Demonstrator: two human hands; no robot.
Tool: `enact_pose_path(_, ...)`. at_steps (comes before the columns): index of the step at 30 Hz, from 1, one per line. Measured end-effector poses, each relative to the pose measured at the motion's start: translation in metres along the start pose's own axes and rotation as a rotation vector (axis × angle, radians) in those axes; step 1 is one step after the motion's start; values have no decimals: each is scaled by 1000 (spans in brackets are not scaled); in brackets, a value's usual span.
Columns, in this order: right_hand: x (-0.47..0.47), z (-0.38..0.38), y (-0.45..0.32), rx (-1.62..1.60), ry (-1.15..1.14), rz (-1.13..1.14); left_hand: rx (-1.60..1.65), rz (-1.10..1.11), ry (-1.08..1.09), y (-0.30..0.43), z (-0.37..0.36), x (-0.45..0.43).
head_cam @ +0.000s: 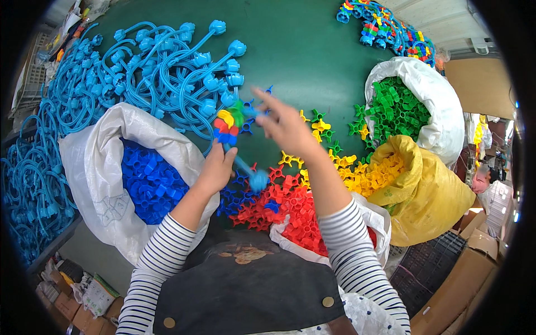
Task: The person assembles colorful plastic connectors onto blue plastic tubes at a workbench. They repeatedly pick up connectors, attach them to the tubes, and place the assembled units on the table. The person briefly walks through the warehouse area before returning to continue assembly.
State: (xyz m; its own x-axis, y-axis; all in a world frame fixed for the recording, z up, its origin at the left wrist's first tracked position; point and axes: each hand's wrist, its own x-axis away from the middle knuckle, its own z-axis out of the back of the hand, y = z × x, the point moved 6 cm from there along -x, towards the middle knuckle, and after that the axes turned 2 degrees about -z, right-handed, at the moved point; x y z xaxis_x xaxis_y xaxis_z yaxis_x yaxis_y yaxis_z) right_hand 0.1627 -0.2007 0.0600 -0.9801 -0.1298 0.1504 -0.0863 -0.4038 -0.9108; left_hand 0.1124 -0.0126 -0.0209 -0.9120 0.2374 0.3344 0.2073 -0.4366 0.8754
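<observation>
My left hand (pixel 217 167) grips a light-blue plastic cord just below a stack of blue, red, yellow and green plastic pieces (pixel 227 125) threaded on it. A blurred blue flower-shaped end (pixel 258 181) hangs at the cord's lower end. My right hand (pixel 284 123) is beside the upper end of the stack, blurred, index finger extended; whether it holds the cord is unclear. Loose red pieces (pixel 297 217), yellow pieces (pixel 351 178) and blue pieces lie below and to the right of my hands. A heap of light-blue cords with flower-shaped ends (pixel 167 71) lies at the upper left.
A white woven sack (pixel 100 167) of blue pieces stands left. At right are a white sack (pixel 448 113) of green pieces, a yellow sack (pixel 427 201) and a white bag of red ones (pixel 379 217). Finished-looking multicoloured cords (pixel 393 33) lie at the green table's (pixel 301 42) far right.
</observation>
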Motion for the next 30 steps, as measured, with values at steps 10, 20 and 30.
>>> enact_pose_path(10, -64, 99, 58, -8, 863, 50, -1014, -199, 74, -13, 19, -5)
enact_pose_path(20, 50, -54, 78, -498, 123, -152, 531, -32, 84, 69, 36, 23)
enact_pose_path(30, 81, -93, 92, 684, -16, 113, 400, -231, 234, 88, 87, 42)
